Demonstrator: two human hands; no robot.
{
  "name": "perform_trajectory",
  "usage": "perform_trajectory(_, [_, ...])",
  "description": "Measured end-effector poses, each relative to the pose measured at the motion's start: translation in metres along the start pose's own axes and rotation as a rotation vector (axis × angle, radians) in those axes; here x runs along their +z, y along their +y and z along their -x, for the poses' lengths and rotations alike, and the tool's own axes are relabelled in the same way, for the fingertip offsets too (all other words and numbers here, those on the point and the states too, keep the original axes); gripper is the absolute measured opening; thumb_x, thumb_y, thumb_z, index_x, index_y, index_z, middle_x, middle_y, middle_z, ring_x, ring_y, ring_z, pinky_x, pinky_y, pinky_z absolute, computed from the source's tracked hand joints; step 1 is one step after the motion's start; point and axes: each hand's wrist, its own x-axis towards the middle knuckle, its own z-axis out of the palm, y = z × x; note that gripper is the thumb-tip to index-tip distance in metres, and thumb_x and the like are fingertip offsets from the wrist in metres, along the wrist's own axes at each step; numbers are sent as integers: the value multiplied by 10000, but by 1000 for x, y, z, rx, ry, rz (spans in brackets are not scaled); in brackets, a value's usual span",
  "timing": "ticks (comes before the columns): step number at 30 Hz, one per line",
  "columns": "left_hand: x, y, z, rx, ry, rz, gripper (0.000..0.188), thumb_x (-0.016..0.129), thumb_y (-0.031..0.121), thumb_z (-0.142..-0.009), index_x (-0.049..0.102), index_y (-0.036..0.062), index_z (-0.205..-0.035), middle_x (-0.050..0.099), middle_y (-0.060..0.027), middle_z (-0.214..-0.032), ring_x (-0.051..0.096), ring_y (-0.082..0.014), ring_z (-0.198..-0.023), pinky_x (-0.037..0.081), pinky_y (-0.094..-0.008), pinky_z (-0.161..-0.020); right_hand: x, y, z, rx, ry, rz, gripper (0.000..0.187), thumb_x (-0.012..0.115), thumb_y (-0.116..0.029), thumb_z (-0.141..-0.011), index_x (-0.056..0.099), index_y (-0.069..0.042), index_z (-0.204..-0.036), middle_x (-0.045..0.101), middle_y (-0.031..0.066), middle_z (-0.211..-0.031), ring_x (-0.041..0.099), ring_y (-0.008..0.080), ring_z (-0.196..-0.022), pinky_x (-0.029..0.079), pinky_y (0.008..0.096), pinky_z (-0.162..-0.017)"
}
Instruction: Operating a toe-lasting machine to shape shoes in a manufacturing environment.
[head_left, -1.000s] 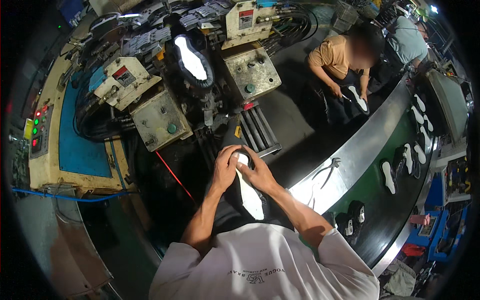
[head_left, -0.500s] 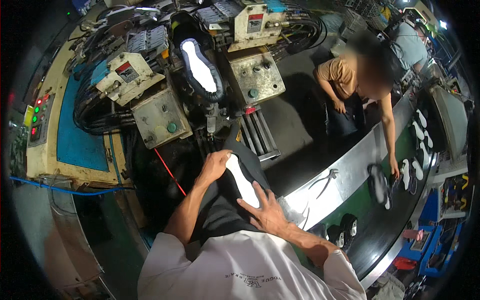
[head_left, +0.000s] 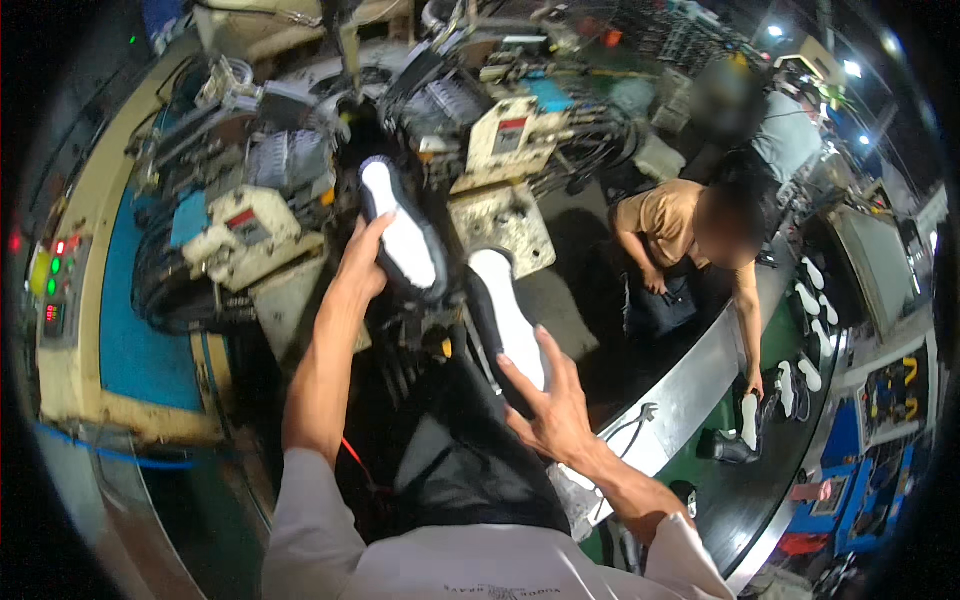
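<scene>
A dark shoe upper (head_left: 398, 240) sits in the machine (head_left: 355, 135), bottom side up, its white insole board facing me. My left hand (head_left: 362, 262) grips its left side, thumb over the edge of the white board and the other fingers mostly hidden. Just to the right and nearer, a second dark shoe upper (head_left: 510, 318) with a white insole board is tilted in the air. My right hand (head_left: 555, 405) holds its near end, fingers spread along the side and the board. The two uppers are close together but apart.
Metal control boxes (head_left: 505, 225) flank the machine. A lit button panel (head_left: 58, 285) stands far left. At right, a metal-edged conveyor (head_left: 790, 440) carries several uppers; a co-worker (head_left: 690, 235) reaches onto it. A tool with a dark cord (head_left: 640, 415) lies on the metal ledge.
My left hand has left the held upper and moved forward onto the one in the machine. My right hand has carried its upper forward. The co-worker's hand has shifted nearer along the conveyor.
</scene>
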Motion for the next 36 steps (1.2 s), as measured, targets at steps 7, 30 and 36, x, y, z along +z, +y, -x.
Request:
perform_trajectory(7, [-63, 17, 137, 178, -275, 10, 699, 589, 324, -1089, 347, 10, -1664, 611, -266, -1483, 671, -445, -1296, 565, -550, -1107, 38, -15, -164, -227, 88, -30, 865, 856, -218, -836, 526, -311, -1630, 261, 343, -1706, 502, 550, -1336, 509, 596, -1104])
perform_trajectory(30, [-107, -59, 350, -23, 240, -108, 815, 622, 219, -936, 348, 40, -1682, 586, -210, -1505, 631, -355, -1312, 511, -484, -1144, 131, -17, -209, -432, 315, 117, 836, 807, -240, -850, 502, -132, -1621, 404, 356, -1652, 362, 531, -1563, 269, 611, -1319])
perform_trajectory(36, [-96, -43, 314, 246, 189, -686, 1026, 795, 45, -855, 260, 35, -1731, 505, -213, -1615, 529, -313, -1451, 406, -433, -1236, 141, -15, -279, -407, 325, 173, 809, 825, -305, -887, 519, -169, -1623, 444, 308, -1645, 371, 483, -1568, 281, 548, -1326])
